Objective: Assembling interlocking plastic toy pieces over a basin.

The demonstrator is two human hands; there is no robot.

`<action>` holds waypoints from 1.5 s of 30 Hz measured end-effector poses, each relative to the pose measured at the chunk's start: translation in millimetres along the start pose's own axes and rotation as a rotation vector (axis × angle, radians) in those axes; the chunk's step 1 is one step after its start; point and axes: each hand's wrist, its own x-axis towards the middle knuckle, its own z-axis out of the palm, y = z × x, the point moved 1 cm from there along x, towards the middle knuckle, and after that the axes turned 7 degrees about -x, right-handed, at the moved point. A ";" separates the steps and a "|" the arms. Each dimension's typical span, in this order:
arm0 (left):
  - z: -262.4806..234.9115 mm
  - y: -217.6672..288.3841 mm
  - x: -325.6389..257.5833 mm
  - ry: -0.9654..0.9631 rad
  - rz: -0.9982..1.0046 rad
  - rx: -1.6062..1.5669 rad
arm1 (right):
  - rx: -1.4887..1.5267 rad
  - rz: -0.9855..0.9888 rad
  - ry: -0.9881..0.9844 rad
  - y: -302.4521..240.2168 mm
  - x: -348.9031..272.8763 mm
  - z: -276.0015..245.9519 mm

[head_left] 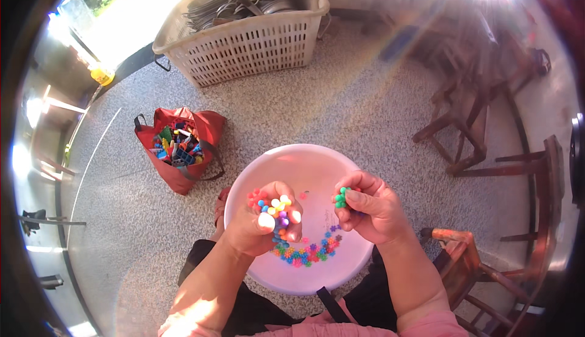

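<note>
Over a pale pink basin [244,181] I hold up both hands. My left hand [259,224] is curled around a cluster of knobbly plastic connector pieces [282,206] in red, yellow, white, blue, purple and orange. Between the thumb and fingers of my right hand [375,209] is a green knobbly connector piece [340,197], with a bit of red showing behind the fingers. More small flower-shaped pieces [304,255] in many colours lie in a curved band at the basin's near side. One or two reddish pieces [304,195] sit farther up on its bottom.
A red bag [173,172] full of mixed plastic toy bricks stands left of the basin. Behind is a white slatted basket [250,47] with metal racks and pans. Wooden chairs [463,124] stand along the right, one [457,245] close to my right arm. The floor [262,117] is speckled grey.
</note>
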 end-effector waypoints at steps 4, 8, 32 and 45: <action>-5.4 -6.5 2.4 0.000 0.001 0.015 | 0.014 0.009 -0.061 -3.6 -10.7 1.1; 8.0 -4.7 0.9 0.177 -0.024 0.321 | -0.162 -0.039 -0.029 -3.3 -14.7 6.2; 25.2 3.0 -8.6 0.121 0.233 1.190 | -0.394 -0.087 -0.048 5.4 -21.0 7.6; 21.5 0.5 -14.6 0.187 0.199 0.964 | -0.443 -0.185 -0.027 6.0 -22.6 13.7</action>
